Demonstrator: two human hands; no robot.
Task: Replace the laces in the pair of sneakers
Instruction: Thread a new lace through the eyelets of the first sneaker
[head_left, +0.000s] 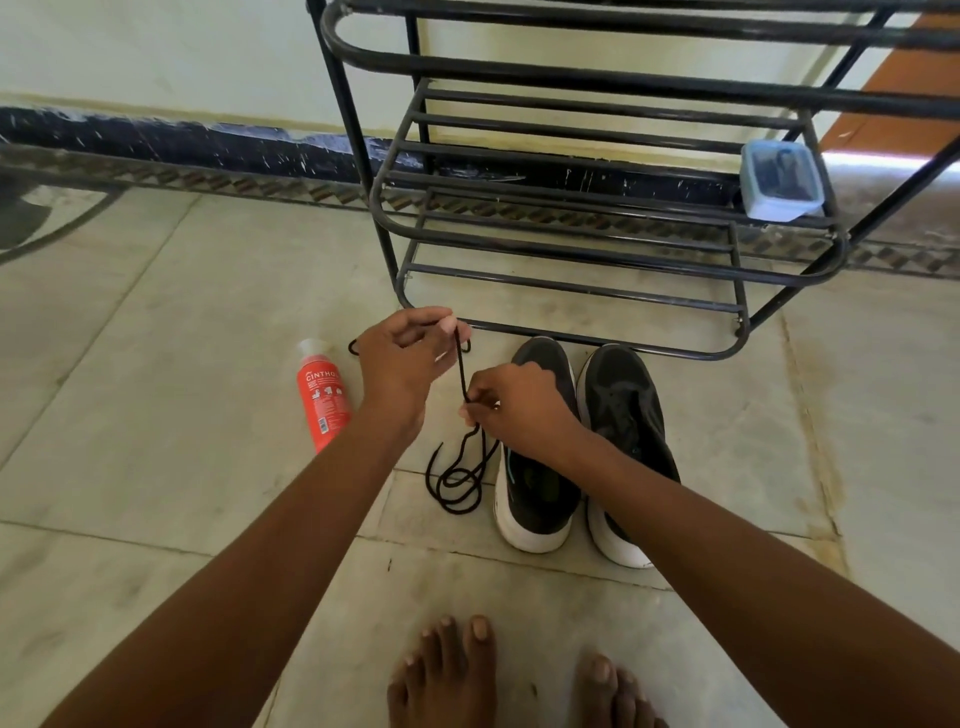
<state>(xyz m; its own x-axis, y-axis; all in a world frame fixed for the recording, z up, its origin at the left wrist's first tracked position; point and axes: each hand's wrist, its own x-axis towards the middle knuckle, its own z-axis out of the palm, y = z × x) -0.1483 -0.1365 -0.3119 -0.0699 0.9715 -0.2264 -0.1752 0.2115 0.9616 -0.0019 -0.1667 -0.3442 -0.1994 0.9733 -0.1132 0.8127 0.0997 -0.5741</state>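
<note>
The black lace (460, 374) runs taut between both hands, its slack coiled loosely on the floor (182, 364) just left of the left sneaker (540, 488). It looks light, thin and limp, likely to kink or tangle, so it is best held near its tip for threading. The left hand (402, 358) pinches the upper end, fingers curled, raised above the floor. The right hand (514, 410) pinches the lace lower down, over the left sneaker. The right sneaker (623, 415) sits touching its mate, before the rack (571, 218). A red bottle (322, 400) lies nearby.
</note>
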